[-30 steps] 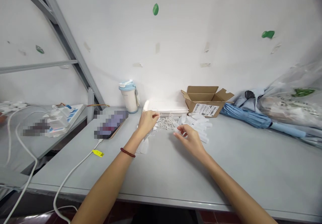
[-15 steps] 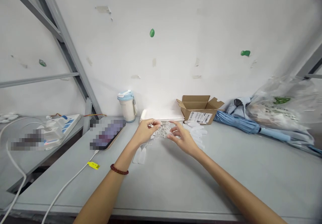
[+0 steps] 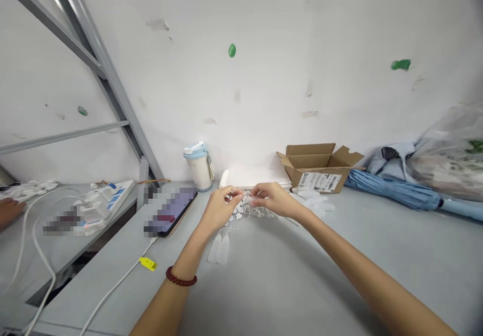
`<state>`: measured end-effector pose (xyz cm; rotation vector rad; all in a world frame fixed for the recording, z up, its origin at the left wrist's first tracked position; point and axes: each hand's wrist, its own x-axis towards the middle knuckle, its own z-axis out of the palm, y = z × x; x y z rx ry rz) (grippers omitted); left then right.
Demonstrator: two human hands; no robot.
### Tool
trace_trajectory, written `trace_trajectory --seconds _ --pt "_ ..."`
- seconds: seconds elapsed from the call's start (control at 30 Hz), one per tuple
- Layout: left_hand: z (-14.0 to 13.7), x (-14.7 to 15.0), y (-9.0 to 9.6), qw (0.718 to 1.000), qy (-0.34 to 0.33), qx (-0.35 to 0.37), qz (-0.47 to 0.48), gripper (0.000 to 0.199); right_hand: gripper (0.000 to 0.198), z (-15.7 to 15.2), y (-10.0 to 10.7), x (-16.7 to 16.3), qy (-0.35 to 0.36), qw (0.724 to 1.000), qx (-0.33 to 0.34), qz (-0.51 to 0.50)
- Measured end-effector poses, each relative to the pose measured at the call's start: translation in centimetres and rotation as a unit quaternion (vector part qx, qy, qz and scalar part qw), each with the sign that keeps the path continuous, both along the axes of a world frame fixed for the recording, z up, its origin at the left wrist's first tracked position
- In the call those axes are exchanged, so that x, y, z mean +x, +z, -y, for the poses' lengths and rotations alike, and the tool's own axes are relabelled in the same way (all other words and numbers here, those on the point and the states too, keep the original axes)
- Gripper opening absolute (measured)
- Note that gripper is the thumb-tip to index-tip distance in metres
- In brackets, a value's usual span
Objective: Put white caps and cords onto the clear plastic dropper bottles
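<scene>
My left hand, a dark red bead bracelet on its wrist, pinches a thin white string between thumb and fingertips. Close beside it my right hand has thumb and fingers curled together at the same spot. What its fingertips hold is too small to make out. Under and between both hands lies a tangle of white strings with small white pieces. Two translucent white tags on a string lie below my left hand. More translucent tags are heaped right of my right hand.
Behind the hands stand a blue-lidded cup, a white flat case and an open cardboard box. A phone with a cable lies left, a blue umbrella right. Another person's hand shows at far left.
My right hand's fingers have drawn closer to my left hand and closed up. The view has shifted slightly left, and another person's hand has come into sight at the left edge.
</scene>
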<state>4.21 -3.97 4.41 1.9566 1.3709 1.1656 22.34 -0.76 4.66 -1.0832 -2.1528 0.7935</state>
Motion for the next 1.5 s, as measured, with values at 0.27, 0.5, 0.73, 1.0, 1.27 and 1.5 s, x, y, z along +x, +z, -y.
trace_trajectory --seconds 0.27,0.5,0.73,1.0,1.27,1.5 --pt "0.3 0.4 -0.1 0.999 0.005 -0.025 -0.035 0.019 0.01 -1.1 -0.4 0.6 -0.048 0.974 0.178 0.131" --pt "0.3 0.2 0.0 0.999 0.027 -0.035 -0.025 0.022 0.014 -1.1 -0.4 0.7 -0.113 0.951 0.193 0.213" --pt "-0.2 -0.4 -0.3 0.999 0.045 -0.014 -0.018 0.023 0.024 -2.2 -1.2 1.8 -0.103 0.961 0.171 0.193" --pt "-0.2 -0.4 -0.6 0.999 0.047 -0.025 -0.013 0.022 0.028 -1.8 -0.9 2.6 -0.121 0.962 0.167 0.177" --pt "-0.5 0.2 -1.2 0.999 0.034 -0.017 -0.001 0.017 0.032 0.1 -1.7 1.8 -0.119 0.95 0.21 0.196" --pt "0.3 1.1 -1.2 1.0 -0.002 -0.016 0.002 0.015 0.034 2.9 -3.7 4.8 -0.16 0.959 0.225 0.064"
